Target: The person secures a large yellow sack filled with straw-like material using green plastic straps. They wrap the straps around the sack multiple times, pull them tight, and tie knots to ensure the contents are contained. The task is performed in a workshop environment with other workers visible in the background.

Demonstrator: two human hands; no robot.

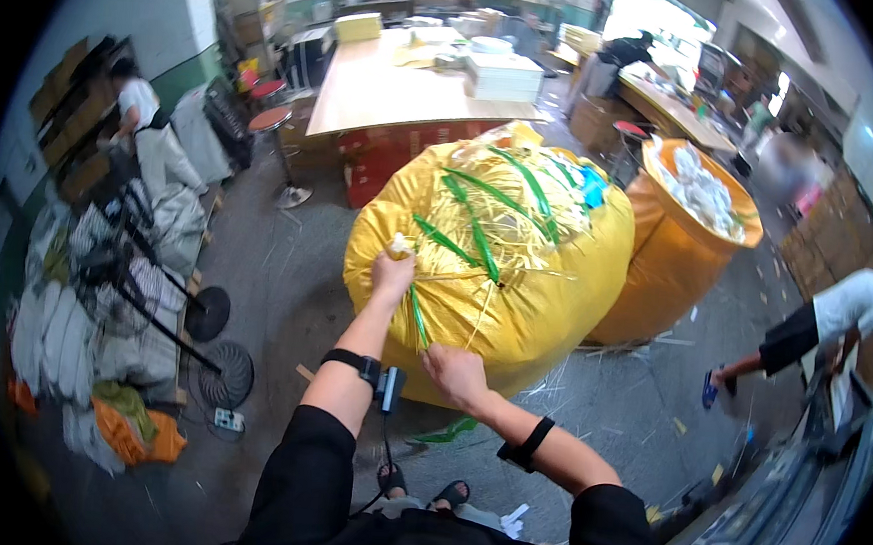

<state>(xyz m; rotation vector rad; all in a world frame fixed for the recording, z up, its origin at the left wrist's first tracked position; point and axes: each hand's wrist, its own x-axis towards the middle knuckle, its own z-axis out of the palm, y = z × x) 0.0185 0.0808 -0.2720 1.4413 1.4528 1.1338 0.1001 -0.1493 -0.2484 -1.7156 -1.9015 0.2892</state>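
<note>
In front of me stands a big, bulging yellow woven sack (543, 329), stuffed with pale yellow strips (506, 202). Several green plastic straps (474, 225) cross its top. My left hand (394, 272) is closed at the sack's left rim, and a bunched pale tip sticks out above the fist. From beside that fist a green strap (418, 316) runs down to my right hand (455, 376), which is closed around its lower end against the sack's near side. The fingers of both hands are partly hidden.
An open orange sack (671, 272) with whitish plastic stands at the right. Beyond is a wooden table (368, 84) with paper stacks. A fan base (225, 378) and folded sacks (67, 340) lie left. Other people work around; one bends at right (844, 307).
</note>
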